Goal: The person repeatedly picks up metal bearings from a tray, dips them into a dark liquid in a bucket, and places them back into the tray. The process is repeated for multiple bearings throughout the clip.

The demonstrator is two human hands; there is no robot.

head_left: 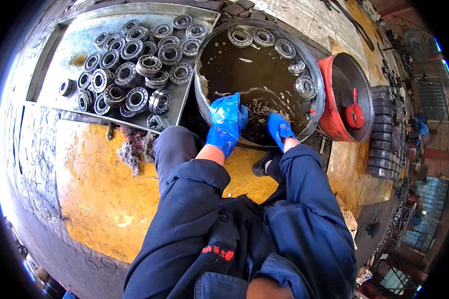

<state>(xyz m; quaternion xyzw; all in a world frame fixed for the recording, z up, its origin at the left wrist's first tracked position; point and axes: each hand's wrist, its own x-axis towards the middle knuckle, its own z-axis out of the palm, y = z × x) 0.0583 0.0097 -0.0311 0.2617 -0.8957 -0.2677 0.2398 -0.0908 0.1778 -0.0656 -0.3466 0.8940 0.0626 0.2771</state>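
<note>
Both my hands wear blue rubber gloves and work at the near side of a round metal tub (200,94) of murky brown liquid. My left hand (227,122) is above the liquid just inside the near rim, its wet glove shining. Its fingers are curled inward, and whatever they hold is hidden. Lower and to the right, my right hand (279,127) reaches down into splashing liquid, so its fingertips are hidden. Several steel bearings lie along the tub's far and right edge, among them a bearing (305,87) on the right and a bearing (240,37) at the back.
On the left, a shallow metal tray (80,37) carries a pile of bearings (132,50). A red drum (333,94) with a red scoop (354,114) inside stands right of the tub. A grey rag (129,157) lies by the tray's near edge. Dark ribbed parts (382,132) are stacked farther right.
</note>
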